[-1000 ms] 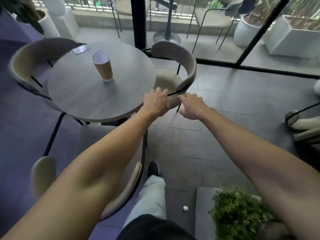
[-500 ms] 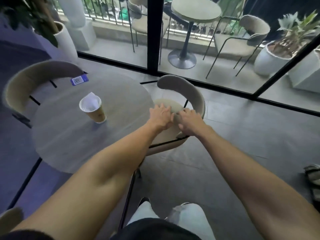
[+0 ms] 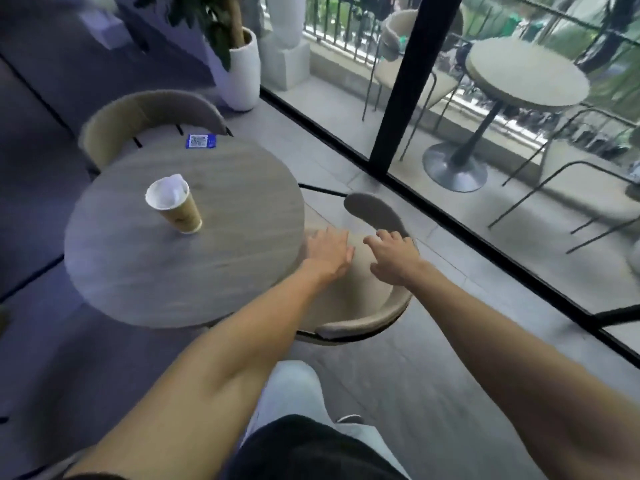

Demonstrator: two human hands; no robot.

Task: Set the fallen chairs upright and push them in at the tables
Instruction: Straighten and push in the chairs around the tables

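A beige chair (image 3: 372, 318) with a curved back stands upright at the right side of the round grey table (image 3: 207, 282), its seat partly under the tabletop. Both my hands are inside the curve of the backrest, above the seat. My left hand (image 3: 329, 252) lies flat by the table's edge, fingers together. My right hand (image 3: 393, 258) hovers beside it with fingers apart, close to the backrest's right arm. Neither hand grips anything. A second beige chair (image 3: 149, 112) stands upright, tucked in at the table's far side.
A paper cup (image 3: 176, 209) and a blue card (image 3: 201, 141) sit on the table. A white planter (image 3: 242, 74) stands behind it. A glass wall with a black post (image 3: 398, 98) runs on the right. Beyond it are another round table (image 3: 526, 74) and chairs.
My hands left the chair's backrest rim and moved over the seat, opening. The chair now sits closer in under the table, and my view has shifted over it.
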